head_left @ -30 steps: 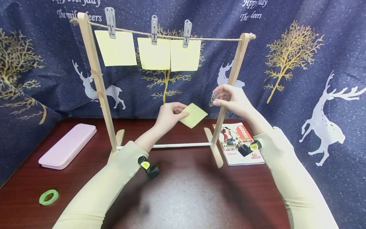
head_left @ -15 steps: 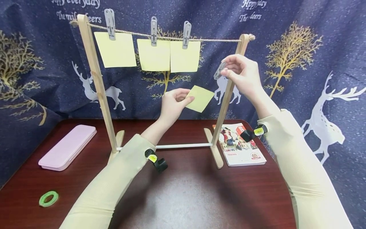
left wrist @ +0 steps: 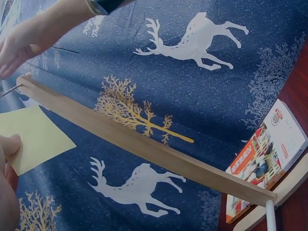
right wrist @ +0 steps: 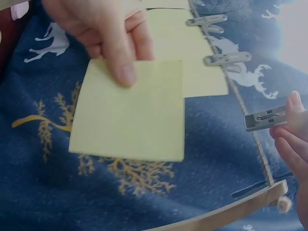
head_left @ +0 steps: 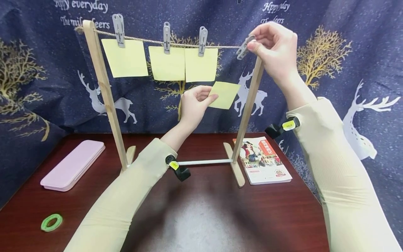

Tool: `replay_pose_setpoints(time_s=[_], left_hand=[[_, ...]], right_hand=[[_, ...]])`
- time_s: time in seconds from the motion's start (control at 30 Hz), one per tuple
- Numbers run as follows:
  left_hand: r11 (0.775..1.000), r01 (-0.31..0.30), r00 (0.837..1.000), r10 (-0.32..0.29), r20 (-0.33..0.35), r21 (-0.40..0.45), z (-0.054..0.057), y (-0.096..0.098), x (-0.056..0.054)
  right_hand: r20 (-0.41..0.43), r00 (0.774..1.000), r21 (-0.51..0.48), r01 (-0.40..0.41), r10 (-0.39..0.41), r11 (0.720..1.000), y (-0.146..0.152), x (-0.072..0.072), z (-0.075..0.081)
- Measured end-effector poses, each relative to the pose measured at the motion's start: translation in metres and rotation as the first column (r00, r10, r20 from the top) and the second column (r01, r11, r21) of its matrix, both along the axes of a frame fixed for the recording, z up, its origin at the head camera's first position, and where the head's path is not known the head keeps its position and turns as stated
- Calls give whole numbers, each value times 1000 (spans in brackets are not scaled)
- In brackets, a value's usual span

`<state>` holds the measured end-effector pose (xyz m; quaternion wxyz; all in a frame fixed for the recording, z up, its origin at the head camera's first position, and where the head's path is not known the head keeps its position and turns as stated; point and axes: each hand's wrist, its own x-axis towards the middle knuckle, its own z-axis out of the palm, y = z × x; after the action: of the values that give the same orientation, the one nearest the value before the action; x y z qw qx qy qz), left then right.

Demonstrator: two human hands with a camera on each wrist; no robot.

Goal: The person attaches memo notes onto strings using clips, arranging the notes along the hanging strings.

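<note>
My left hand [head_left: 196, 105] pinches a yellow sticky note [head_left: 225, 95] between thumb and fingers, below the twine [head_left: 227, 47] and left of the right post. A grey clothespin [head_left: 244, 49] is in my right hand [head_left: 277, 49], pinched by its handle end. Its jaw end overlaps the twine near the right post, as the right wrist view shows too. Three more notes hang along the twine: the left note [head_left: 125, 57], the middle note [head_left: 167, 63] and the right note [head_left: 201, 64]. Each has a grey clothespin on its top edge.
The wooden frame [head_left: 108, 101] stands on a dark red table [head_left: 201, 217], with a white crossbar [head_left: 204, 162] low down. Left lie a pink case [head_left: 73, 164] and a green tape roll [head_left: 51, 223]. A book [head_left: 264, 161] lies right. A blue deer-print cloth [head_left: 321, 84] hangs behind.
My right hand has risen with the clothespin from beside the right post up to the twine. My left hand has lifted the note upward and slightly right.
</note>
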<state>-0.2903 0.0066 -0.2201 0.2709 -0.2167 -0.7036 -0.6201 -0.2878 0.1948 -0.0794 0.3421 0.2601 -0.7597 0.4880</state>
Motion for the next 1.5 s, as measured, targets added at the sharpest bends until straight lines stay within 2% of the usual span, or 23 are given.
replay_pose_setpoints(time_s=[0.17,0.37,0.47,0.67,0.87,0.97,1.07,1.3,1.5], left_hand=[[999,-46,999,46,1,-15,10,0,-2],[998,-60,996,61,57,-21,19,4,-3],[998,-58,995,60,82,-17,22,5,-3],[998,-61,996,63,70,-34,24,7,-5],[997,-75,996,77,48,-32,26,7,-10],[998,-64,997,65,40,-20,28,8,-11],[998,-56,997,57,47,-15,29,10,-12],[996,-90,995,91,47,-29,34,13,-13],[996,-93,993,94,76,-11,37,13,-12]], right_hand=[[-3,999,35,42,-42,999,-7,-2,17],[23,990,129,132,-136,983,-10,-1,31],[65,982,165,163,-176,973,-12,-1,36],[157,958,223,201,-238,954,-14,-3,39],[197,947,249,203,-255,947,-16,-4,41],[210,942,261,206,-264,943,-15,-5,41],[226,936,280,203,-270,938,-15,-6,42],[249,935,321,166,-252,932,-15,-7,41],[285,930,338,130,-233,932,-15,-6,40]])
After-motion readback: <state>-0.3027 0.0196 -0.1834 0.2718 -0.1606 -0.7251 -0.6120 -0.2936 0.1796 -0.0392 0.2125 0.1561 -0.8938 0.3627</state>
